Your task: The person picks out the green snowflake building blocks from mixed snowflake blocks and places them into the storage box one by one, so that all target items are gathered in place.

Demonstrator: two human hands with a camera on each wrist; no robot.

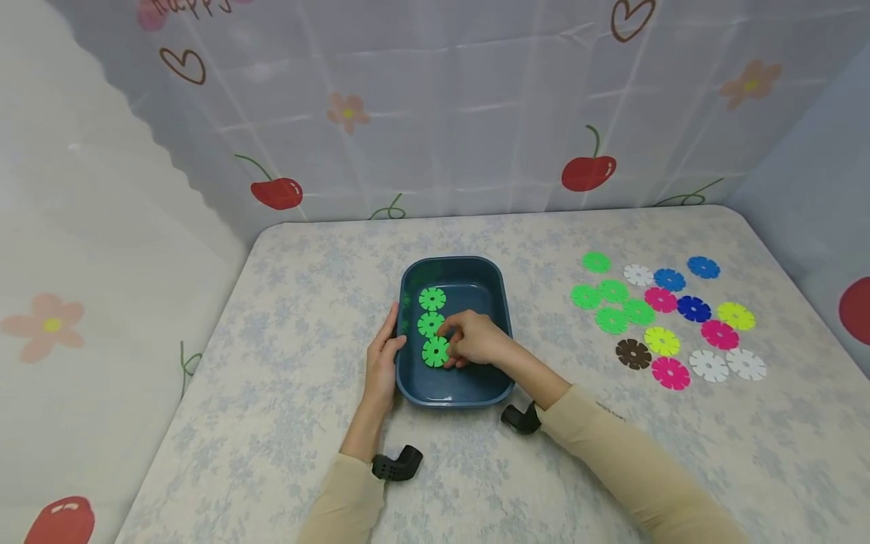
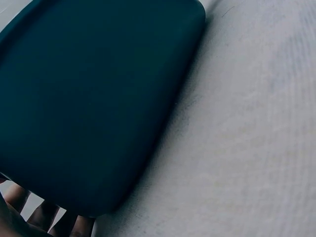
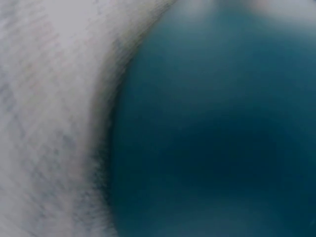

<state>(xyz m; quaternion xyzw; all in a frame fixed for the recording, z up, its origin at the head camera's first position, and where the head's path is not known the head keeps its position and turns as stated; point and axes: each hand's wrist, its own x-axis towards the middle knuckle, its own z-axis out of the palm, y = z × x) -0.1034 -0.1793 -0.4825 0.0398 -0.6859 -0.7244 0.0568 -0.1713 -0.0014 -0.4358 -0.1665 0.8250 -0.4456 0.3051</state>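
A dark blue tray stands on the table. Down its left half, three green notched discs lie in a column: a far one, a middle one and a near green notched disc. My left hand holds the tray's left side, thumb at the rim and fingers along the outer wall. Inside the tray, my right hand has bent fingers about the right side of the near green disc. In the left wrist view, the tray's outer wall partly hides the left fingers. The right wrist view shows only blurred tray wall.
On the table's right side lie several loose notched discs, among them green ones, pink, yellow, brown, blue and white. A patterned curtain hangs behind the table.
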